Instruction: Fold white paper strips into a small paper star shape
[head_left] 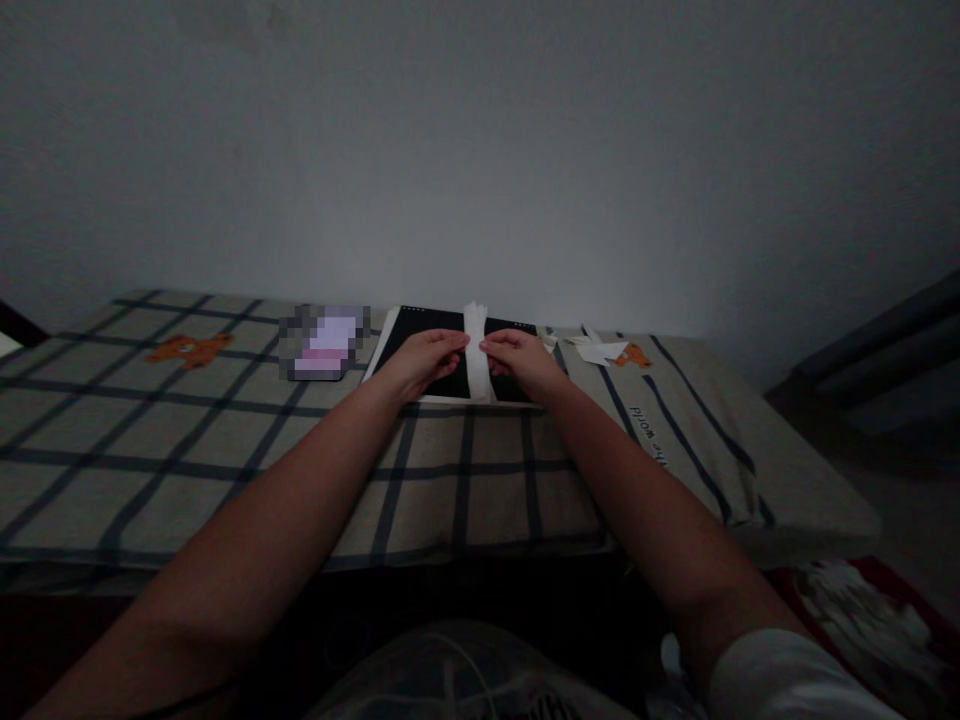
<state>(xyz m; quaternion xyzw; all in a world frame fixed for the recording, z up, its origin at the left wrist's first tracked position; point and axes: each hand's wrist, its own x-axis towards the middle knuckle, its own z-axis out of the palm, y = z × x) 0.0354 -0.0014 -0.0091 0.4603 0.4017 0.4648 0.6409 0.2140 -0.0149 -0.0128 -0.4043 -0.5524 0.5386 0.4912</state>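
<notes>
A narrow folded strip of white paper [476,352] lies across a black board with a white rim [442,327] on the checked bed cover. My left hand [424,362] pinches the strip's left edge with fingers curled. My right hand [520,361] pinches its right edge the same way. Both forearms reach forward from the bottom of the view, and both hands rest over the black board.
The bed [225,440] has a beige cover with dark stripes and orange bear patches [189,349]. A blurred pink-white object [325,343] lies left of the board. White paper pieces [600,349] lie to the right. A grey wall stands behind. Red and white cloth [862,600] lies at lower right.
</notes>
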